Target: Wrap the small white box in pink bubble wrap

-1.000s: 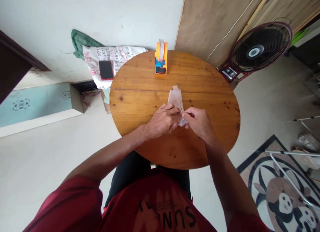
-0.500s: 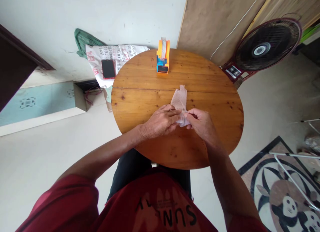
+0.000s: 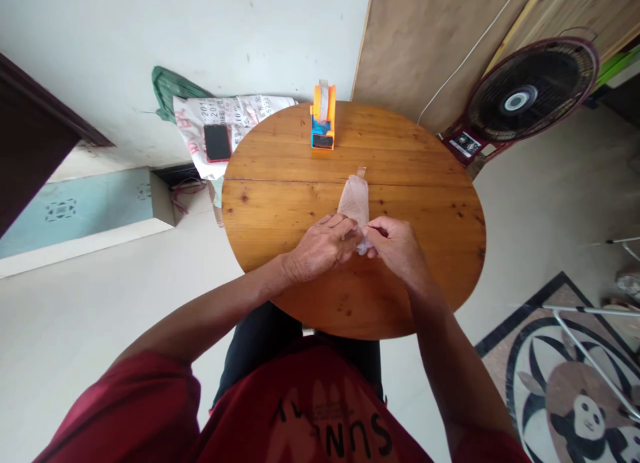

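A pale, translucent plastic wrap (image 3: 354,200), textured like bubble wrap, lies on the round wooden table (image 3: 280,230), with its long part pointing away from me. A short strip of tape (image 3: 361,172) sticks out from its far end. My left hand (image 3: 326,244) is closed over the near left part, fingers bent and pressed on it. At the crumpled near end, my right hand (image 3: 393,244) pinches the wrap between thumb and forefinger. The two hands nearly touch, and their fingers hide part of the near end. Whatever the wrap may contain cannot be made out.
An orange and blue tape dispenser (image 3: 323,120) stands near the table's far edge. Left of the table, a phone (image 3: 217,142) rests on a printed white sack (image 3: 190,126). A large fan (image 3: 533,100) is at the far right, and a white metal rack (image 3: 575,311) at the right.
The wrap's far end now lies flatter and rounder, with the tape strip showing beyond it. Both hands keep their grip, the right one shifting slightly left. The whole view has moved a little.
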The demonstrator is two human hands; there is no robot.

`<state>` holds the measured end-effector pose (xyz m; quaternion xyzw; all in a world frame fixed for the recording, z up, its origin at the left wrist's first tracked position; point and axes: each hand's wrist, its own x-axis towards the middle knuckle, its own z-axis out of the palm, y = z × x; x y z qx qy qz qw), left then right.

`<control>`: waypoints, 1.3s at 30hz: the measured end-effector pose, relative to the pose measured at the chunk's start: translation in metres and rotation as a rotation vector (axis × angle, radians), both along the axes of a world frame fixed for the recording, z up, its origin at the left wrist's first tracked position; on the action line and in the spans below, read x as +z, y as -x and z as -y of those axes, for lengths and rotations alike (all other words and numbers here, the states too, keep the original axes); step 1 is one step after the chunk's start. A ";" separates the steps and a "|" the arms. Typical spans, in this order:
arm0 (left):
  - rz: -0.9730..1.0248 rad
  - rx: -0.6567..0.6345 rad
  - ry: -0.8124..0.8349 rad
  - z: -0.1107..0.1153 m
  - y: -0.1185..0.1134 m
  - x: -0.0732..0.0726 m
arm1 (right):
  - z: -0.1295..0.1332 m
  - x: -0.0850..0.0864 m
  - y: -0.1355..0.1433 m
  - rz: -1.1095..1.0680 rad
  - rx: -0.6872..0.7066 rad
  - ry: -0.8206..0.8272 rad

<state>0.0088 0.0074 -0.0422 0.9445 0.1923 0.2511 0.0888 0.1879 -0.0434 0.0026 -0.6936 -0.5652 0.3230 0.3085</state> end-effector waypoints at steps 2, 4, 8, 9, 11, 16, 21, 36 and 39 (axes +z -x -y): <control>0.023 -0.005 -0.004 0.001 -0.001 0.000 | 0.000 0.002 -0.003 -0.046 0.038 0.030; 0.084 -0.019 0.011 0.001 -0.001 0.000 | 0.000 0.005 -0.006 -0.121 0.070 0.066; 0.231 -0.074 0.142 0.002 0.002 0.003 | 0.004 0.011 -0.011 -0.155 0.154 0.133; 0.255 -0.082 0.180 0.002 0.003 0.003 | 0.005 0.011 -0.011 -0.131 0.184 0.133; 0.288 -0.069 0.251 0.003 0.005 0.004 | 0.006 0.009 -0.011 -0.081 0.220 0.100; 0.322 -0.039 0.342 0.003 0.006 0.000 | 0.004 0.002 -0.006 0.141 0.190 0.005; 0.328 -0.039 0.366 0.003 0.005 0.000 | 0.003 0.010 0.004 0.368 0.218 -0.021; 0.175 0.218 0.445 -0.004 -0.022 0.009 | -0.007 0.037 -0.014 0.253 0.468 0.095; 0.213 0.220 0.499 -0.002 -0.022 0.007 | -0.018 0.042 -0.017 0.267 0.531 0.111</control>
